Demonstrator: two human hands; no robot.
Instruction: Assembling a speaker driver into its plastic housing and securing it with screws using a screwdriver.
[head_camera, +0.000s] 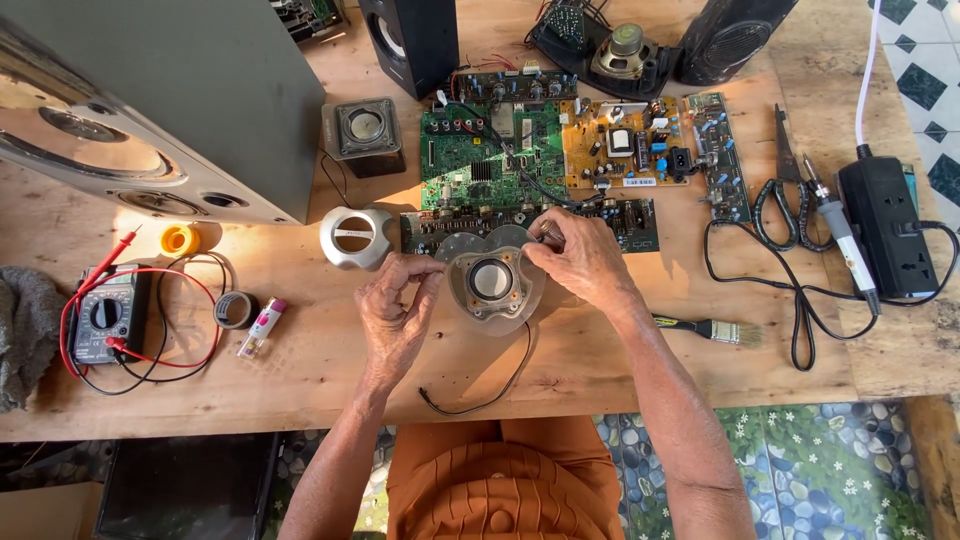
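Rough matt wooden workbench (640, 350); translucent glossy plastic speaker housing (492, 283); shiny silver plastic ring (357, 236); grey cloth (25, 330) at left edge.

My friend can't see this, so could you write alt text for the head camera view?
Both hands, left hand and right hand, hold a small speaker over a wooden table, with circuit boards, a multimeter and a soldering iron around.

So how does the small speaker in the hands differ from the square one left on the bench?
The held speaker sits in a clear plastic frame, gripped by the left hand and right hand; the square speaker has a dark boxy housing and lies untouched. A black wire trails from the held one. Both face up with round cones.
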